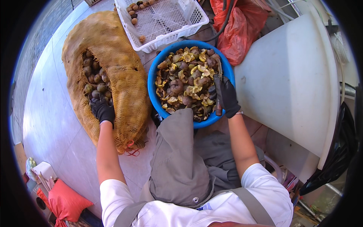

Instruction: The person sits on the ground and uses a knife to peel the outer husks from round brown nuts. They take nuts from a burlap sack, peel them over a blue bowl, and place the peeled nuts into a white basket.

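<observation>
My left hand (102, 109), in a black glove, reaches into the torn opening of a yellow mesh sack (127, 85) and touches the unshelled walnuts (96, 78) in their dark husks there. Its fingertips are partly hidden, so a hold on a walnut is unclear. A blue plastic basin (152, 85), full of yellow and brown husk pieces (184, 85), stands right of the sack. Over the basin's right side, my right hand (228, 95), also black-gloved, is closed around the handle of a knife (218, 109); the blade points away from me.
A white plastic crate (170, 37) with several shelled-out walnuts (134, 21) stands beyond the basin. Beside it lies a red plastic bag (241, 31). A large white tub (286, 79) fills the right side. A tied red bag (66, 200) sits at the lower left.
</observation>
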`<state>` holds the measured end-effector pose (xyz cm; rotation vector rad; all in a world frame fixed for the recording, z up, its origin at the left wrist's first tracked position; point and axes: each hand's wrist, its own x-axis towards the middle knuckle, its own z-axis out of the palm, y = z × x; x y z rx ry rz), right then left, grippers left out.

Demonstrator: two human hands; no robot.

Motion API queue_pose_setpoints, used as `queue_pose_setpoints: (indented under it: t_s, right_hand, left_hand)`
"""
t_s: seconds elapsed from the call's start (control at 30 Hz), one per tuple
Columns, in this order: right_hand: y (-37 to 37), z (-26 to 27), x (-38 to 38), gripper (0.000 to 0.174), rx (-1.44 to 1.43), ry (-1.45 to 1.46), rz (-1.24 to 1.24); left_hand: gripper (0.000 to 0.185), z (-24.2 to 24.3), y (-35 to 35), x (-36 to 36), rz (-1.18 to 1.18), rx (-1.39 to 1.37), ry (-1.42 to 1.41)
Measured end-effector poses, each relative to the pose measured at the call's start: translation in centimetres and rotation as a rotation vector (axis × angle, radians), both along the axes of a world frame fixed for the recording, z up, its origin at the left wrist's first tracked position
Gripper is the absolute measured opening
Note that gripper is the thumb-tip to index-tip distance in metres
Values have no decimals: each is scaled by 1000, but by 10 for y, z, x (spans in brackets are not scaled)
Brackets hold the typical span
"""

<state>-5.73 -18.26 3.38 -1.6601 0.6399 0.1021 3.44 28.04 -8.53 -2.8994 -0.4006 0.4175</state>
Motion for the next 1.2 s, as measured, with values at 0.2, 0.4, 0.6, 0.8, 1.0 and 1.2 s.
queue_pose_setpoints:
  t_s: [0.2, 0.4, 0.6, 0.8, 1.0, 1.2]
  right_hand:
    - [6, 0, -1, 28, 34, -32, 28]
    - [2, 3, 0, 32, 301, 10, -34]
    - [-24, -7, -1, 28, 978, 29, -409]
    - [-1, 9, 0, 28, 768, -31, -290]
    - [45, 17, -10, 20, -17, -184, 262]
    - [50, 14, -12, 19, -865, -590, 468]
  left_hand:
    - [69, 40, -7, 10, 9, -143, 163]
    - [73, -6, 40, 13, 18, -360, -46]
    - [38, 5, 15, 11, -250, -784, -555]
    - [44, 87, -149, 3, -85, -1828, -155]
    - [50, 99, -229, -3, -467, -2087, 60]
    - [56, 107, -267, -16, -3, -2432, 518]
